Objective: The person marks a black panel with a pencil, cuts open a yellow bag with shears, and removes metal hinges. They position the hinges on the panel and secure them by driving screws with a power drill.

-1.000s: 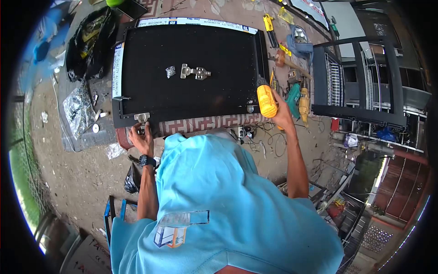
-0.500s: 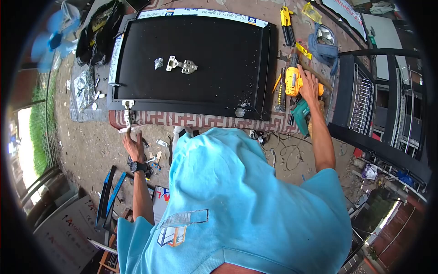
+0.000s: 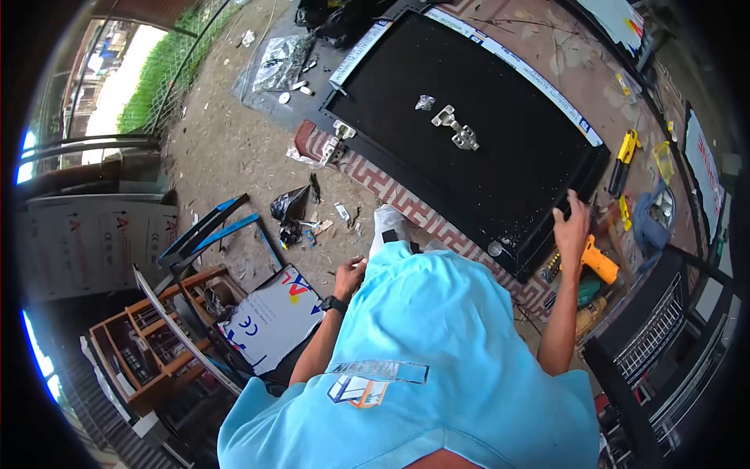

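My right hand (image 3: 572,227) is open at the right edge of the black framed panel (image 3: 469,86), its fingers apart, beside the yellow drill (image 3: 600,262). Near my knee, my left hand (image 3: 350,277) has curled fingers; what they hold, if anything, is hidden. One metal hinge (image 3: 456,129) lies on the panel beside a small clear plastic packet (image 3: 425,102). Another hinge (image 3: 337,141) sits at the panel's near left corner. Partly hidden by my right forearm is a green tool (image 3: 587,292).
Yellow-and-black pliers (image 3: 623,162) and a blue cloth pouch (image 3: 653,223) lie to the right. A metal rack (image 3: 652,324) stands at the lower right. On the left are a printed sheet (image 3: 273,316), a wooden box (image 3: 148,344) and blue-black strips (image 3: 205,230).
The view has turned, shifting the panel right and tilting it. My right hand has let go of the drill and moved to the panel's edge. My left hand has moved from the corner hinge towards my knee.
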`<state>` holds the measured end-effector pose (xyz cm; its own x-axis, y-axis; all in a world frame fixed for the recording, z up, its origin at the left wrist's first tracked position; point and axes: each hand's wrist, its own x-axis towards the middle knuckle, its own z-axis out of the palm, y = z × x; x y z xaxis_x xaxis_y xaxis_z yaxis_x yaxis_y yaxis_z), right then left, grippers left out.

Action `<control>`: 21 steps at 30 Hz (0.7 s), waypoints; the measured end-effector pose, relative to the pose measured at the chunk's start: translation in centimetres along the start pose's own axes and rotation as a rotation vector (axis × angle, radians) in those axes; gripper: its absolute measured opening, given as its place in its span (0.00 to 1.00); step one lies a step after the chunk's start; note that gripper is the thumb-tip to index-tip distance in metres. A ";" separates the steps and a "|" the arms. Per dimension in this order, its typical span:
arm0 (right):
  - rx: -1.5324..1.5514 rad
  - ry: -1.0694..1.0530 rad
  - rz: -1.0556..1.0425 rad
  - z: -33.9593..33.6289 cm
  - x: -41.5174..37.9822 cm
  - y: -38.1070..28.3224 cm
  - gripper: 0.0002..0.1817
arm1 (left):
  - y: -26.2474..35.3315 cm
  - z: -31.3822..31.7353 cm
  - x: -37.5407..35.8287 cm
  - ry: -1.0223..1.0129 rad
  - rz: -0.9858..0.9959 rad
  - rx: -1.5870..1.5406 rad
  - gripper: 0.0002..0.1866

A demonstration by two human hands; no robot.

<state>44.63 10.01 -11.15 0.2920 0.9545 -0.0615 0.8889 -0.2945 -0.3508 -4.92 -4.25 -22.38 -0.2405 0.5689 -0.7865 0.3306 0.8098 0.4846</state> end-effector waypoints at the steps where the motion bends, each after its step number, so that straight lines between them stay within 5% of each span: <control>1: 0.184 -0.032 -0.052 1.5 1.3 -4.1 0.27 | 0.4 -0.5 0.6 0.025 0.060 -0.059 0.25; 6: 0.151 0.049 -0.315 12.6 7.3 -14.8 0.23 | 8.9 -6.6 4.9 0.070 0.336 0.026 0.22; 11: 0.153 0.136 -0.266 16.5 8.6 -18.0 0.13 | 17.7 -10.5 9.3 0.176 0.588 0.162 0.17; 12: 0.192 0.212 -0.190 16.0 6.7 -18.1 0.11 | 20.0 -9.7 11.7 0.026 0.742 0.053 0.15; 21: 0.234 0.555 0.659 16.1 -14.4 -18.2 0.17 | 28.3 -2.5 10.8 -0.530 1.135 0.593 0.11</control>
<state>18.61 2.38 -18.93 0.9010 0.4163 0.1217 0.4031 -0.7001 -0.5894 -0.41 25.18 -16.23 0.7455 0.6388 -0.1900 0.4767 -0.3118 0.8219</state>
